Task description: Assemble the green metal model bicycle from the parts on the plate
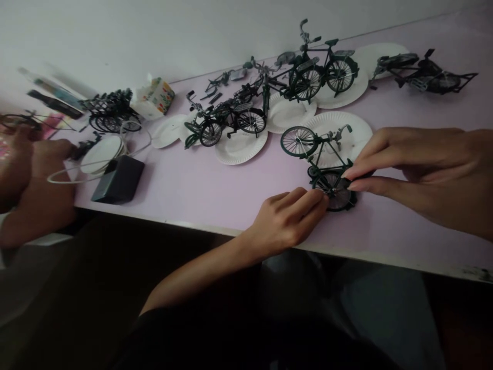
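Note:
A dark green model bicycle [324, 149] lies near the front right of the table, partly over a white paper plate [360, 131]. My left hand [290, 216] is closed, its fingertips at the lower left of the bicycle's near wheel. From the right, my right hand [408, 172] pinches the frame or rear part just above that wheel with thumb and index finger. The exact part between its fingertips is too small to make out. The bicycle's other wheel [299, 141] points away to the upper left, untouched.
Several model bicycles [252, 121] stand on paper plates behind, and another [431, 74] lies at the back right. A black box [118, 180] with a white cable, stacked plates [102, 154] and a tissue pack [156, 97] are at left. Another person's hands [23, 159] hold parts at far left.

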A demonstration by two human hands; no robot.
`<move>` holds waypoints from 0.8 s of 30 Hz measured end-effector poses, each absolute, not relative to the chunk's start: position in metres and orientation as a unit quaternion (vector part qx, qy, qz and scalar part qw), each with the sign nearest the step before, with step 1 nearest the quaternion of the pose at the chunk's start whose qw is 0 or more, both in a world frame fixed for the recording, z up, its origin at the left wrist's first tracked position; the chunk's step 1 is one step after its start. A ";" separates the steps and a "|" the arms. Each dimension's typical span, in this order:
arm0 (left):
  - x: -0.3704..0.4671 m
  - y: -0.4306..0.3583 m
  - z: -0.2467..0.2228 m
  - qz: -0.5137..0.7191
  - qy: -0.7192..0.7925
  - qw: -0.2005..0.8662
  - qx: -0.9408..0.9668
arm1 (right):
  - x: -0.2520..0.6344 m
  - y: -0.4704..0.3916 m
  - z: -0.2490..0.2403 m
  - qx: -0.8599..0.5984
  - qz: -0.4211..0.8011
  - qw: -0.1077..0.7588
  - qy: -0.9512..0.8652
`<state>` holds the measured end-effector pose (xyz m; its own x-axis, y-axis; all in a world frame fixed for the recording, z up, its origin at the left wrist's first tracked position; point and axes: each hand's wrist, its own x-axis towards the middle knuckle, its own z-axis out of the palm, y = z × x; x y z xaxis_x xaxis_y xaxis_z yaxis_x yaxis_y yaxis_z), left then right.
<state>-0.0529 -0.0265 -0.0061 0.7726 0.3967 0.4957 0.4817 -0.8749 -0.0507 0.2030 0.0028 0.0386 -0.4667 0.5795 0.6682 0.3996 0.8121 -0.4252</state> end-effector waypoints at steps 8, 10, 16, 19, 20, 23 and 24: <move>-0.051 -0.025 -0.011 -0.251 -0.234 0.091 -0.935 | 0.203 0.004 0.034 -0.276 0.119 0.407 -0.863; -0.051 -0.025 -0.013 -0.257 -0.233 0.092 -0.933 | 0.203 0.004 0.033 -0.270 0.117 0.404 -0.866; -0.050 -0.022 -0.018 -0.279 -0.223 0.098 -0.929 | 0.202 0.007 0.028 -0.262 0.135 0.416 -0.860; -0.051 -0.022 -0.018 -0.281 -0.220 0.094 -0.930 | 0.203 0.006 0.029 -0.263 0.147 0.416 -0.858; -0.051 -0.022 -0.017 -0.278 -0.220 0.092 -0.930 | 0.203 0.005 0.029 -0.264 0.151 0.415 -0.857; -0.051 -0.024 -0.014 -0.267 -0.227 0.089 -0.932 | 0.203 0.005 0.030 -0.268 0.154 0.418 -0.854; -0.051 -0.024 -0.013 -0.263 -0.229 0.090 -0.933 | 0.203 0.005 0.030 -0.270 0.152 0.418 -0.854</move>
<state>-0.0513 -0.0244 -0.0134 0.7563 0.3800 0.5326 0.4752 -0.8786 -0.0479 0.2027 0.0049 0.0295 -0.5055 0.5875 0.6318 0.3333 0.8084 -0.4851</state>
